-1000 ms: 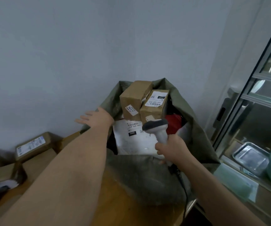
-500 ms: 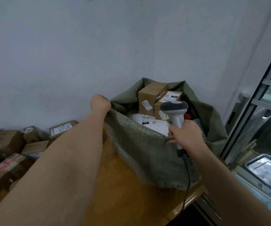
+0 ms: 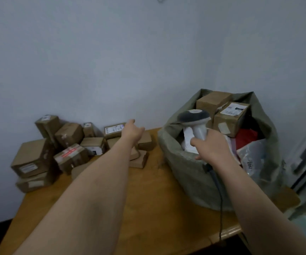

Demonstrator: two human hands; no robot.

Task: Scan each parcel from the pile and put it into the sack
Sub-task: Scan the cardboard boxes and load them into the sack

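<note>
Left hand (image 3: 132, 130) extends over the pile of parcels (image 3: 71, 150) on the tabletop (image 3: 148, 208), fingers loosely spread, holding nothing. Right hand (image 3: 212, 147), fingers curled, grips the scanner (image 3: 194, 119) before the sack (image 3: 189, 170), which stands filled with parcels.

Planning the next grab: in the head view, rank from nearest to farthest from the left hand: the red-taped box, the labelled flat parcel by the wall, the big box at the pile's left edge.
1. Labelled flat parcel, by the wall beside the left hand.
2. Red-taped box, mid-pile.
3. Big box, far left edge.
</note>
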